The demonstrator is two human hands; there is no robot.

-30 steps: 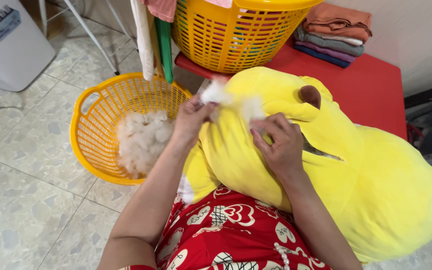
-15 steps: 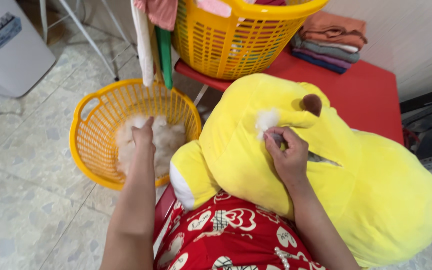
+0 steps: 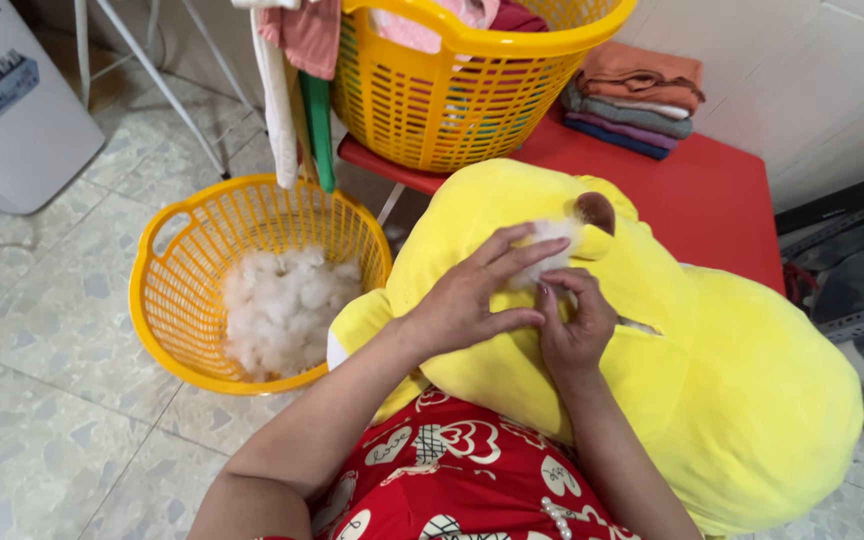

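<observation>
A big yellow plush toy [image 3: 712,370] lies across my lap, with a tuft of white stuffing [image 3: 550,240] showing at an opening near its brown ear. My left hand [image 3: 467,295] rests flat on the plush, its fingers spread and reaching to the tuft. My right hand [image 3: 574,320] pinches the plush fabric just below the tuft, fingers curled. To the left on the floor stands a round yellow basket [image 3: 167,300] with a heap of white stuffing [image 3: 282,310] inside.
A larger yellow laundry basket [image 3: 462,90] full of clothes stands on a red table [image 3: 712,200], beside a stack of folded clothes [image 3: 632,100]. A white appliance [image 3: 12,110] is at the far left on the tiled floor. Metal rack legs [image 3: 152,60] stand behind.
My left hand dropped stuffing into the floor basket, then came back onto the plush by the opening. My right hand stayed at the opening.
</observation>
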